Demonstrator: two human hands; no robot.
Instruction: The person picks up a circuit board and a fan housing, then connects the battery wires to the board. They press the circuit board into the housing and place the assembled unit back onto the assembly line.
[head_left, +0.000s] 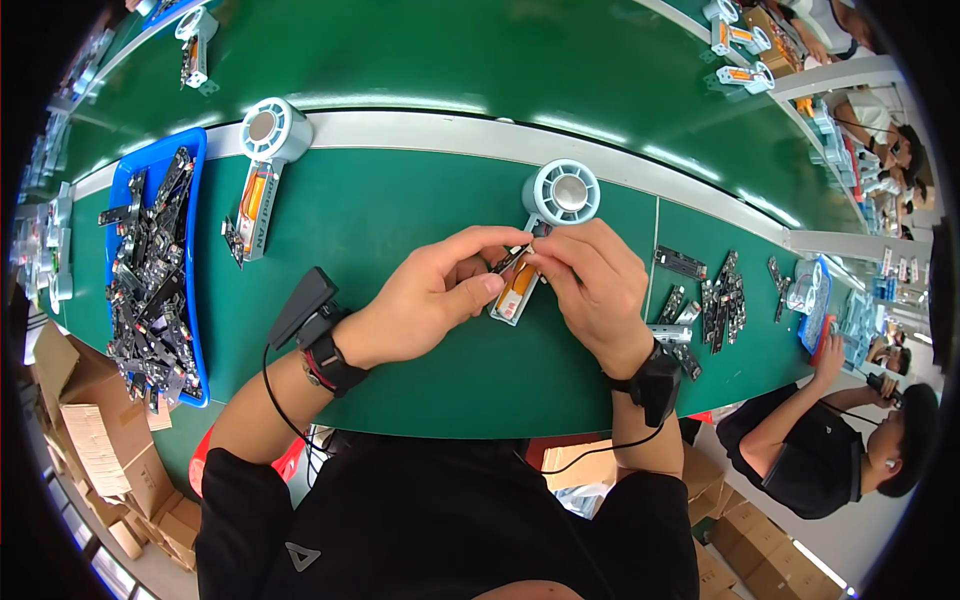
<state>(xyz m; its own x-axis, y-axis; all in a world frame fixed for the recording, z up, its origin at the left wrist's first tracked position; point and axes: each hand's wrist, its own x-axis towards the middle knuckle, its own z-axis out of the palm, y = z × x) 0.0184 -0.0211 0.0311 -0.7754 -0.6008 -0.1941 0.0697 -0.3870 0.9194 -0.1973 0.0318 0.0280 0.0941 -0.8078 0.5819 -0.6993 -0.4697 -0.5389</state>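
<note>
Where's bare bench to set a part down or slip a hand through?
Bare green bench: between the fan beside the blue bin and the left hand; also the near-edge strip between the left hand's wrist and the right hand's. Crowded: right of the right hand, loose circuit boards; far left, the heaped bin; centre, both hands over the second fan.

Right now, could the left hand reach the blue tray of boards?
Probably yes: only green tabletop separates the left hand from the blue tray, though that hand seems busy with a small dark part.
</note>
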